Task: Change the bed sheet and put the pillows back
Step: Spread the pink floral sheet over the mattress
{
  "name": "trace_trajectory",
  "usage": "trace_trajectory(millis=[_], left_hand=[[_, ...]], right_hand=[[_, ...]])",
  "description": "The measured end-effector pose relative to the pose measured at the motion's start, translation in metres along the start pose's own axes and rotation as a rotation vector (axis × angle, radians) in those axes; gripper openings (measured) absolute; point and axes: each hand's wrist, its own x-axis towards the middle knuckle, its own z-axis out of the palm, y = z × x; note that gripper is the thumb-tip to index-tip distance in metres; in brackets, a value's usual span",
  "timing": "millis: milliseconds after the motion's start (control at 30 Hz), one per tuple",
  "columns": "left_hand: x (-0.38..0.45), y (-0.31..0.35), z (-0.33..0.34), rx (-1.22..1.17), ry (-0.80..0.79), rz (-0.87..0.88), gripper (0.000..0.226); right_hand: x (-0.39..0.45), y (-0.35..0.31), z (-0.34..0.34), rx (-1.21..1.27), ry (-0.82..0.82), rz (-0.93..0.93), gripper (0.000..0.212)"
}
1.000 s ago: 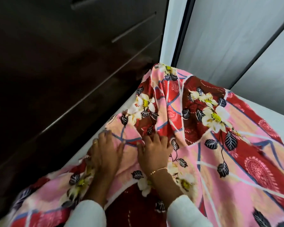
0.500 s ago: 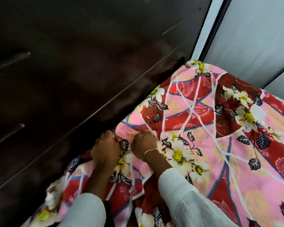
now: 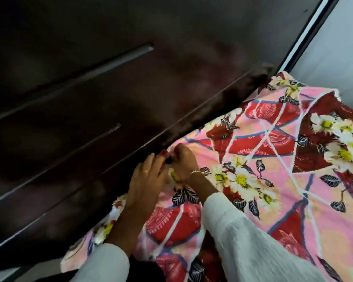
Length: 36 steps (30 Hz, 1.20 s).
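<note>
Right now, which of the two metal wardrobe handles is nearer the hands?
The lower, shorter handle, just left of the left hand; the longer one runs higher up the dark wardrobe.

The bed sheet point(image 3: 263, 180) is loud: pink base, big dark red and brighter red patches with paisley-ish prints, criss-crossed by white and blue lines. White flowers with yellow centres all over it, plus black leaves with white veins. The cabinet point(image 3: 90, 98) next to it is a very dark brown, almost black, with thin silvery strips. Both sleeves point(image 3: 253, 247) are plain white. Thin gold bracelet point(image 3: 197, 172) on one wrist. The wall point(image 3: 338, 47) in the corner looks pale grey-white.
</note>
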Motion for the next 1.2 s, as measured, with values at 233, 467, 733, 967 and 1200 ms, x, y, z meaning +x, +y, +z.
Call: trace_trajectory(millis=[233,467,733,967,1200], left_hand=[[-0.098,-0.006,-0.028,-0.119,-0.274,-0.388,0.034],[-0.139,-0.023,-0.057,-0.191,-0.407,-0.372,0.027],[-0.186,-0.095,-0.108,-0.021,-0.379,-0.594,0.022],[-0.213,-0.071,-0.12,-0.139,-0.492,-0.395,0.017],[-0.232,-0.041,-0.117,-0.579,-0.806,-1.063,0.026]], right_hand=[[-0.078,-0.013,0.042,-0.45,0.462,-0.067,0.036],[-0.135,-0.024,0.093,-0.637,0.003,-0.021,0.052],[-0.127,-0.059,0.132,-0.242,-0.119,-0.223,0.02],[-0.204,-0.074,0.165,-0.498,-0.167,-0.217,0.026],[-0.22,-0.067,0.183,-0.601,-0.189,-0.172,0.034]])
